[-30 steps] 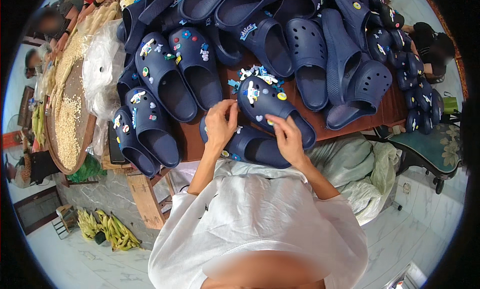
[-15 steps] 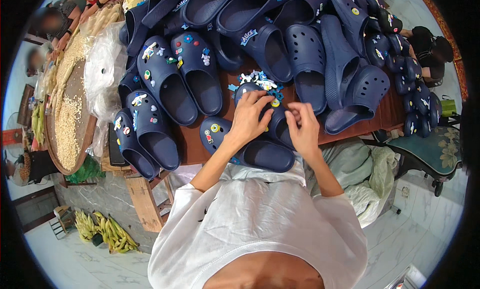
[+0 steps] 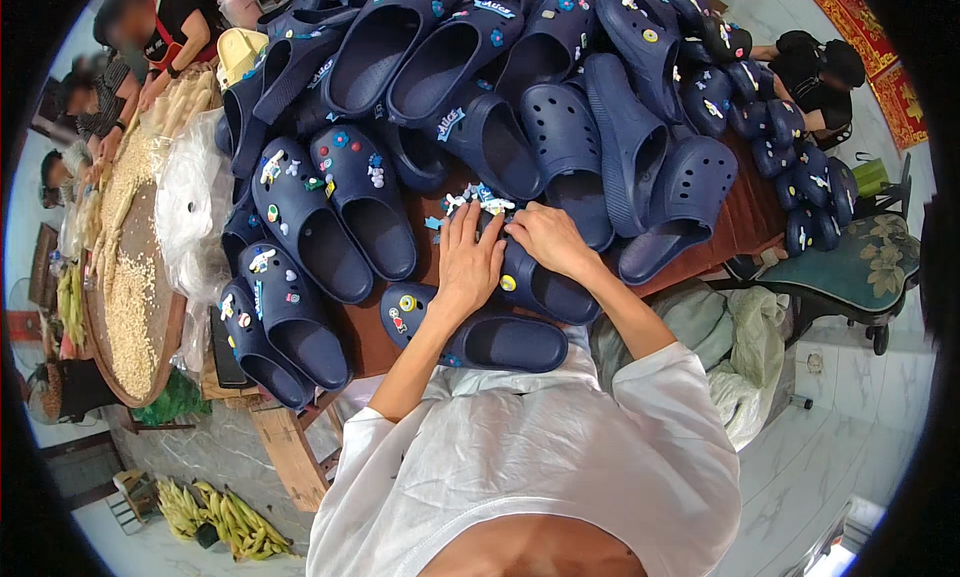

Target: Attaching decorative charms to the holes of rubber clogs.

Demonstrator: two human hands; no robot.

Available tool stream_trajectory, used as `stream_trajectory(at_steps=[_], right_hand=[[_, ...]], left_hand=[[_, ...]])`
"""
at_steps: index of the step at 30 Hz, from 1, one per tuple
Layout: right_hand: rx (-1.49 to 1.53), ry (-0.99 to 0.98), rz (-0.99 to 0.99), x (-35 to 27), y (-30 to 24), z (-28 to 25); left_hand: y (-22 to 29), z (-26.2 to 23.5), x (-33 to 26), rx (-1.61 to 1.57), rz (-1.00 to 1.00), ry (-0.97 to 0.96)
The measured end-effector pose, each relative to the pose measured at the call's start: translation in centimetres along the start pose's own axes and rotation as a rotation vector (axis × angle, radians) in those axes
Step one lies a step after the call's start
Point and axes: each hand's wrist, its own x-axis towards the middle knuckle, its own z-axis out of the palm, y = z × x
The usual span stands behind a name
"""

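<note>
Navy clog [image 3: 552, 295] lies before you near the front of the table [image 3: 720, 252], toe angled away, heel toward you, with both your hands over its front. Your left hand [image 3: 468, 262] lies along the toe, fingers nearly straight with narrow gaps; your right hand [image 3: 548, 239] comes in from the other side, fingers bent and fingertips drawn close to the left ones. You cannot tell from here whether either set of fingertips grips a charm, because the knuckles hide the contact. A yellow charm [image 3: 508, 283] sits on the upper, just below your left fingers.

Work seems centred on the toe, so brace the clog with one palm and press squarely over a hole rather than sideways; soft foam likely gives and lets it skid. Mind the loose charms [image 3: 478, 197] heaped just beyond your fingertips, which a careless knuckle could scatter. A second navy clog [image 3: 515, 343] lies nearer you, toe to the left, bearing charms.

As for containers, a round tray [image 3: 172, 322] at your left holds pale kernels [image 3: 132, 322]. Beside it sits a clear plastic bag [image 3: 190, 227], its contents unclear. Pale sacks [image 3: 700, 342] slump below the table's right side; you can't see inside.
</note>
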Motion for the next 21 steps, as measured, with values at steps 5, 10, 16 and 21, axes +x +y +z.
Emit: stream_trajectory(at_steps=[5,10,16,21], right_hand=[[-0.069,0.009,-0.016,0.9,0.7,0.9],[-0.112,0.086,-0.068,0.9,-0.6,1.2],[0.022,-0.013,-0.064,0.9,-0.4,0.8],[0.147,-0.085,-0.057,0.7,-0.4,0.2]], left_hand=[[-0.4,0.9,0.7,-0.013,0.024,0.083],[-0.5,0.5,0.7,0.042,0.052,0.159],[-0.7,-0.2,0.5,0.05,0.034,0.149],[-0.9,0.4,0.2,0.046,0.04,0.183]])
